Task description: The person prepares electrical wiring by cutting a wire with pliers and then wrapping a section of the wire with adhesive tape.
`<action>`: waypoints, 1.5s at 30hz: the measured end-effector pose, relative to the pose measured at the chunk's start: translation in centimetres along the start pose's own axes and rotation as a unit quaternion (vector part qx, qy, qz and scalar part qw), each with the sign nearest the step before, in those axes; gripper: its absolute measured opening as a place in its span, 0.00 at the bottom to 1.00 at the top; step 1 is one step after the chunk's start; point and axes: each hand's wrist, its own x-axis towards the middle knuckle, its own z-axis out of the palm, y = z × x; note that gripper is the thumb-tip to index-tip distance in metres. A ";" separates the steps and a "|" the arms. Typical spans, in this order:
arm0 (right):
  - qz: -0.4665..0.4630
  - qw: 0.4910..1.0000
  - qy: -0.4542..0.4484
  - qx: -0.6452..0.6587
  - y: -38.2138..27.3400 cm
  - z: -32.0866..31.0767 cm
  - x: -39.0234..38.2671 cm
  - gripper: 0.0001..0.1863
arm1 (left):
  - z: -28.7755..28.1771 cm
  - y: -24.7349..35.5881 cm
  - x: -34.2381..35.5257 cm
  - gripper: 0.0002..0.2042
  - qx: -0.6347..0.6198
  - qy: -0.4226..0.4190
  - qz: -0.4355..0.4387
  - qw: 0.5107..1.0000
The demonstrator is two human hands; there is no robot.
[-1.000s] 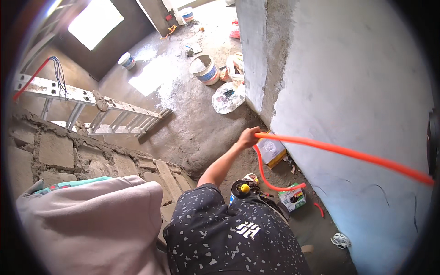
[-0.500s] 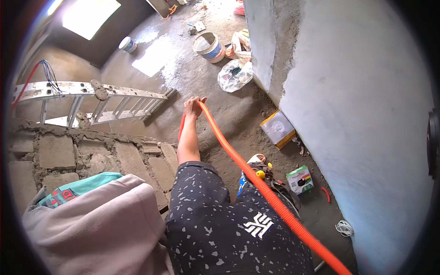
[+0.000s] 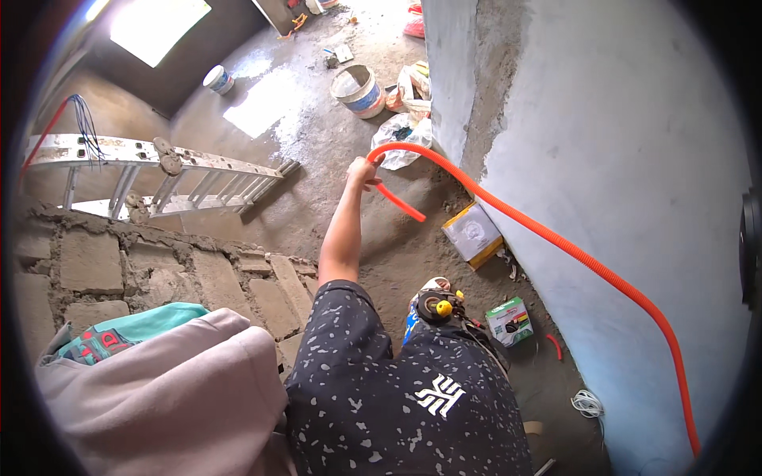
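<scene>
An orange corrugated flexible conduit (image 3: pixel 556 236) passes through my left hand (image 3: pixel 365 171), whose fingers are closed around it at the end of my outstretched arm. From the hand, a short free end hangs down to the right. The long part arches over and runs past the grey wall (image 3: pixel 619 159) to the lower right. My right hand is out of the picture. Below the conduit's free end sits a white and yellow box (image 3: pixel 473 235) on the floor.
At left, an aluminium ladder (image 3: pixel 190 163) leans above a rough block wall (image 3: pixel 91 262), near a draped greyish garment (image 3: pixel 175 397). Farther off stand a bucket (image 3: pixel 359 91) and plastic bags (image 3: pixel 401 143). A small green box (image 3: pixel 509 322) and coiled white cable (image 3: pixel 587 403) lie by the wall.
My left hand has moved right with the conduit. The conduit's long part has swung from across my body out to the right, and its free end now shows.
</scene>
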 end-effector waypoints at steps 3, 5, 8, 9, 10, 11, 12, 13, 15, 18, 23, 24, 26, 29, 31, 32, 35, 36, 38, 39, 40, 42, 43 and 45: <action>-0.001 1.000 0.002 0.001 -0.2 0.1 0.0 0.10 | 0.3 -1.5 1.7 0.20 -0.260 -0.139 0.040 0.955; 0.001 1.000 0.003 0.001 -0.2 0.1 0.1 0.10 | 0.6 -1.7 2.5 0.18 -0.483 -0.195 0.162 0.838; 0.006 1.000 0.007 -0.002 -0.2 0.2 0.0 0.10 | 0.0 0.7 3.3 0.17 -0.690 -0.162 0.084 0.700; 0.006 1.000 0.005 -0.004 -0.2 0.2 0.0 0.10 | -0.6 1.4 3.6 0.16 -0.720 -0.134 0.076 0.677; 0.008 1.000 0.005 -0.003 -0.1 0.2 0.1 0.10 | -1.0 2.0 3.9 0.13 -0.707 -0.084 0.072 0.699; 0.009 1.000 0.005 -0.001 -0.1 0.4 0.0 0.11 | -1.4 2.4 4.1 0.13 -0.707 -0.082 0.072 0.699; 0.010 1.000 0.005 -0.002 -0.2 0.5 0.0 0.11 | -1.6 2.8 4.4 0.14 -0.667 0.008 0.045 0.744; 0.012 1.000 0.004 -0.003 -0.1 0.5 -0.1 0.11 | -1.7 3.0 4.5 0.14 -0.619 0.098 0.017 0.779; 0.014 1.000 0.006 -0.002 -0.1 0.4 -0.2 0.12 | -1.6 2.5 5.3 0.11 -0.622 0.165 0.011 0.766; 0.015 1.000 0.003 0.003 0.0 0.6 -0.1 0.12 | -2.8 -0.6 6.5 0.07 -0.656 0.037 0.029 0.753; 0.022 1.000 0.008 0.000 -0.3 0.6 -0.4 0.14 | -2.8 -3.1 6.9 0.11 -0.558 -0.059 0.070 0.825; 0.025 1.000 0.009 -0.004 -0.2 0.6 -0.5 0.15 | -2.4 -2.9 6.7 0.12 -0.527 -0.022 0.103 0.843; 0.029 0.999 0.014 -0.009 -0.4 0.6 -0.6 0.15 | -1.6 -3.1 6.0 0.16 -0.495 0.030 0.178 0.850; 0.029 1.000 0.008 -0.005 -0.3 1.0 -0.2 0.16 | -3.1 -5.8 6.9 0.16 -0.473 0.090 0.194 0.855; 0.031 0.999 0.008 -0.007 -0.2 1.1 -0.2 0.17 | -3.5 -5.7 7.3 0.14 -0.475 0.109 0.182 0.854; 0.032 0.999 0.009 -0.008 -0.2 1.1 -0.2 0.18 | -3.9 -5.4 7.4 0.12 -0.560 0.075 0.164 0.808; 0.032 0.999 0.011 -0.006 -0.1 1.1 -0.2 0.19 | -3.4 -3.1 7.1 0.07 -0.642 0.018 0.182 0.744; 0.030 0.999 0.011 -0.003 -0.2 1.2 -0.1 0.19 | -2.3 -1.4 6.6 0.08 -0.639 -0.019 0.223 0.736; 0.027 1.000 0.015 -0.003 -0.4 1.2 -0.4 0.20 | 0.8 3.4 4.1 0.11 -0.638 -0.070 0.281 0.713; 0.025 1.000 0.018 -0.005 -0.7 1.2 -0.7 0.21 | 2.9 6.6 1.3 0.14 -0.644 -0.087 0.297 0.700; 0.019 1.000 0.022 -0.006 -1.3 1.2 -1.0 0.21 | 4.6 9.6 -2.9 0.18 -0.668 -0.123 0.297 0.671; -0.005 1.000 0.013 0.002 -2.7 1.5 -1.0 0.22 | 7.5 12.6 -9.9 0.26 -0.687 -0.186 0.316 0.628; -0.018 1.000 0.004 0.013 -3.7 2.0 -1.0 0.22 | 9.0 13.5 -12.4 0.29 -0.681 -0.217 0.333 0.615; -0.053 0.996 -0.031 0.060 -7.1 4.7 -1.5 0.23 | 11.6 15.2 -18.5 0.32 -0.674 -0.345 0.321 0.569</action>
